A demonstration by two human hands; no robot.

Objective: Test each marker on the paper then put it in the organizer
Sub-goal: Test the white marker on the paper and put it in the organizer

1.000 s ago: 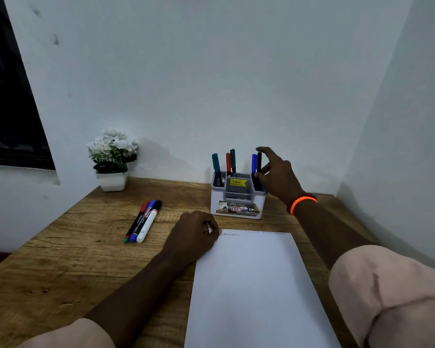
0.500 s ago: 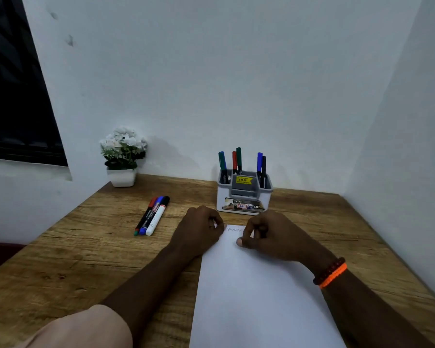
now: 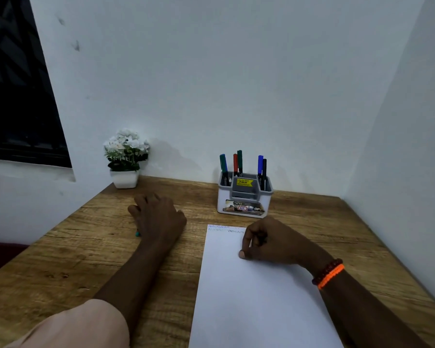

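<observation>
L hand (image 3: 158,217) moved off paper (image 3: 251,292) onto loose markers (image 3: 137,233), grip unclear; R hand (image 3: 269,241) stays curled, empty.

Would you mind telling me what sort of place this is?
Probably a small home or office desk corner: a wooden desk against white walls, a marker organizer, and a potted white flower plant.
</observation>
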